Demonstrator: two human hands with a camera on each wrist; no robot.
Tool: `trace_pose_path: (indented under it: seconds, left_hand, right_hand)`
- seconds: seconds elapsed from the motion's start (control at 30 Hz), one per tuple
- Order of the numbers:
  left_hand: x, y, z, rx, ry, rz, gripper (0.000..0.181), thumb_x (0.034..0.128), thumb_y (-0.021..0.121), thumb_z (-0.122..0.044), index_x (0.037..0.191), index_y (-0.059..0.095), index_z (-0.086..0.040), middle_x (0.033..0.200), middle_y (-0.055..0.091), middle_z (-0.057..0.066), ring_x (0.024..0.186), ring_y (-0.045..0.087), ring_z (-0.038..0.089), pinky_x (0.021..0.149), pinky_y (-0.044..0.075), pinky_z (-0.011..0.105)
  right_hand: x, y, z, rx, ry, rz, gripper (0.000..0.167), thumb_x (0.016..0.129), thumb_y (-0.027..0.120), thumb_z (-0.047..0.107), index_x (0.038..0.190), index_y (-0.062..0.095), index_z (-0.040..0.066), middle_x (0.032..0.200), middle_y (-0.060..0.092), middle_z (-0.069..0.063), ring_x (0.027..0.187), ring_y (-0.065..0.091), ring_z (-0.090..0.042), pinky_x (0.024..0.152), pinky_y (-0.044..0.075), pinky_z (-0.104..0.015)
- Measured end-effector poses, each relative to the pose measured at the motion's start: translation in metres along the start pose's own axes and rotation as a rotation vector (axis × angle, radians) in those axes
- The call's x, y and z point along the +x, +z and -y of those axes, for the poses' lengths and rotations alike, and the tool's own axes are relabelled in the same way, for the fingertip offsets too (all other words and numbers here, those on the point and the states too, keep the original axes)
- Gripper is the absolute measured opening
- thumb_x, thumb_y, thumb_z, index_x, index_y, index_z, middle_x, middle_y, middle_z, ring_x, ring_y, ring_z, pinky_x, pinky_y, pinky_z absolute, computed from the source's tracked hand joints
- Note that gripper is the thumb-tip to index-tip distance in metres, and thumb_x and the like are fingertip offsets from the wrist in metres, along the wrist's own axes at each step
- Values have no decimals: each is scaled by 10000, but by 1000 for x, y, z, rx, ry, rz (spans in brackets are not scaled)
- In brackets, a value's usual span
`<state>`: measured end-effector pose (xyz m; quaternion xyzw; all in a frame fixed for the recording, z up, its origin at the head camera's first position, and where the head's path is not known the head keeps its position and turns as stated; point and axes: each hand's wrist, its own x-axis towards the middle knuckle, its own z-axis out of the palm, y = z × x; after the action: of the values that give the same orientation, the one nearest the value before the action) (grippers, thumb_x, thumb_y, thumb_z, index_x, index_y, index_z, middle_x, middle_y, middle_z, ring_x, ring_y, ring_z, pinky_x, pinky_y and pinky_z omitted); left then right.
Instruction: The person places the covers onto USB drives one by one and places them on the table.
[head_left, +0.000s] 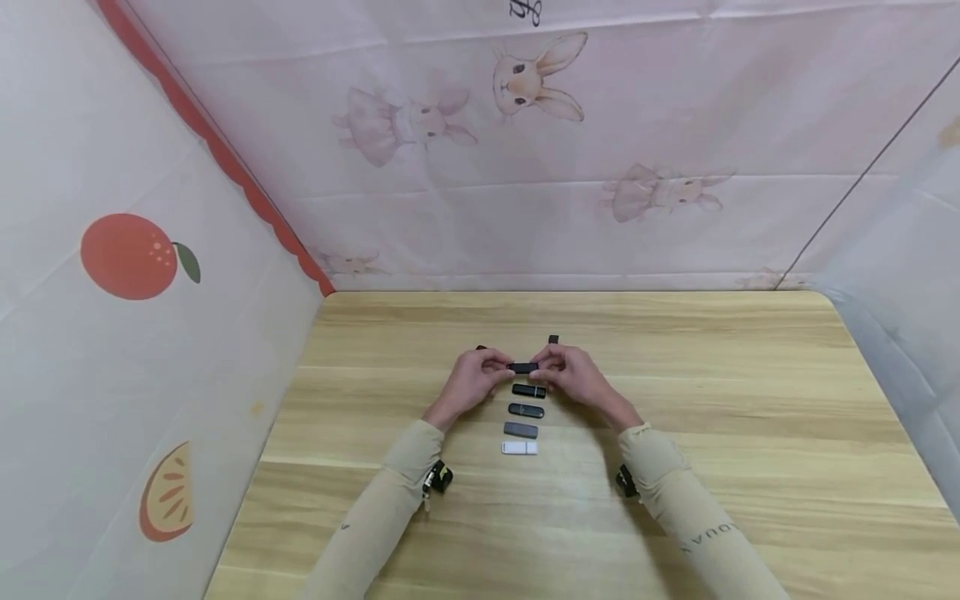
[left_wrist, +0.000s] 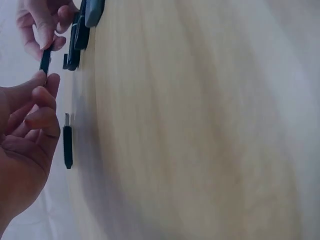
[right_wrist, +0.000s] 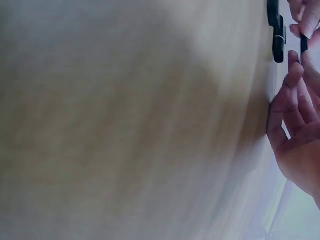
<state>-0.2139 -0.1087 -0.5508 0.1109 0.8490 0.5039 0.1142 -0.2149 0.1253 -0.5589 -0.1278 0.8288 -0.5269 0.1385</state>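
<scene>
My left hand (head_left: pixel 472 381) and right hand (head_left: pixel 579 377) pinch opposite ends of a black USB flash drive (head_left: pixel 522 367) between thumb and fingers. In the left wrist view the drive (left_wrist: pixel 45 61) is held a little off the tabletop. Just nearer in the head view lies a black drive with a silver band (head_left: pixel 529 391). Beyond my left hand, mostly covered by it, is a dark piece; the left wrist view shows it as a black drive with a bare metal plug (left_wrist: pixel 68 146). A small black piece (head_left: pixel 553 339) pokes out behind my right hand.
Below the banded drive, a dark rounded drive (head_left: pixel 526 410), a grey drive (head_left: pixel 521 430) and a white drive (head_left: pixel 519 448) lie in a column on the wooden table (head_left: pixel 750 433). Printed cloth walls (head_left: pixel 480 225) stand along the table's back and sides.
</scene>
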Motion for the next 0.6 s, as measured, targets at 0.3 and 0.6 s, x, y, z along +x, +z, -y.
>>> trace_pose_path:
  seconds: [0.3, 0.6]
  left_hand:
    - [1, 3, 0, 303, 119, 0, 210, 938, 800, -145, 1136, 783, -76, 1046, 734, 64, 904, 677, 144, 803, 566, 263]
    - [1, 7, -7, 478, 119, 54, 222, 978, 767, -197, 1176, 778, -97, 1102, 716, 44, 959, 667, 156, 865, 571, 314]
  right_hand:
    - [-1, -5, -5, -166, -55, 49, 231, 964, 756, 107, 1184, 741, 37, 1015, 768, -99, 877, 671, -142, 800, 543, -241]
    - [-3, -6, 3, -218, -32, 43, 185, 946, 759, 66, 1122, 753, 8, 926, 741, -95, 810, 644, -133, 750, 528, -246]
